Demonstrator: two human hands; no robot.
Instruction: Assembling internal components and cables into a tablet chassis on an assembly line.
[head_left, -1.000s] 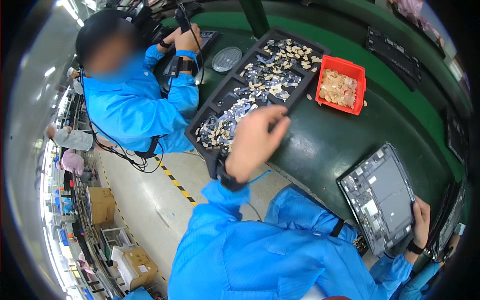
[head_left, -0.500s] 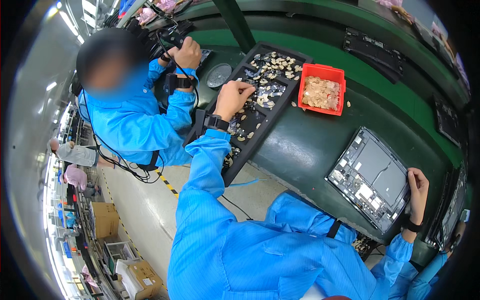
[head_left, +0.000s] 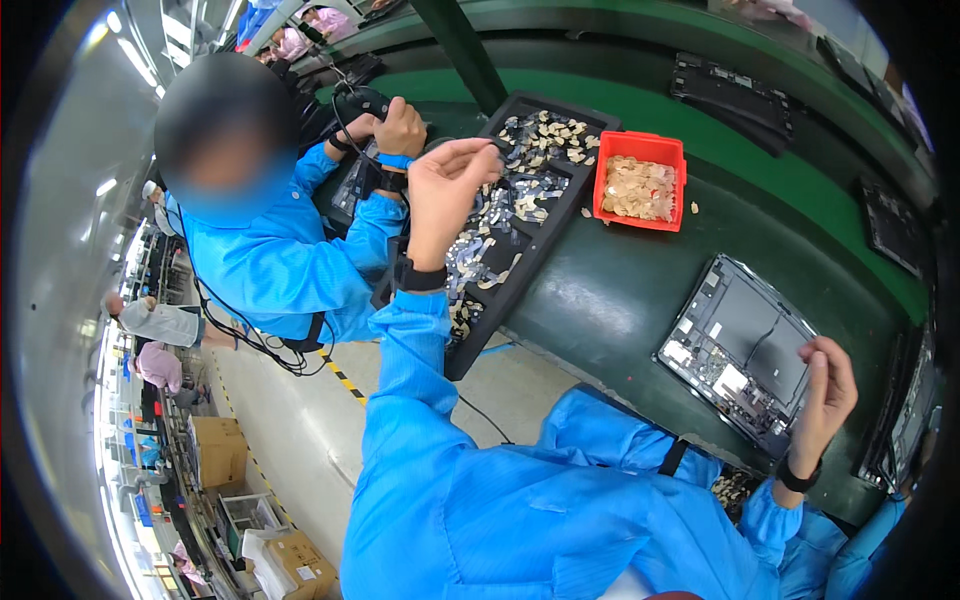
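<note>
My left hand (head_left: 448, 195) is raised above a black compartment tray (head_left: 540, 240), thumb and fingertips pinched together. Whatever they hold, if anything, is too small to make out. Small cream and dark flat pieces (head_left: 535, 200) fill the tray's compartments. On the green bench at the right lies an opened flat device housing (head_left: 770, 345), a circuit board and dark panels exposed. My right hand (head_left: 828, 395) hovers at the housing's right edge, fingers loosely bent and apart, with nothing visible between them.
A red bin (head_left: 640, 220) of cream pieces stands right of the tray, with loose pieces beside it. A co-worker in blue (head_left: 280, 250) sits at the left, holding a dark tool. More dark housings (head_left: 730, 100) lie at the back. A green post (head_left: 460, 60) rises behind the tray.
My left hand has lifted from the tray's compartments and moved slightly left. My right hand has come off the housing's edge and shifted a little nearer. A round mesh dish is now hidden behind my left hand.
</note>
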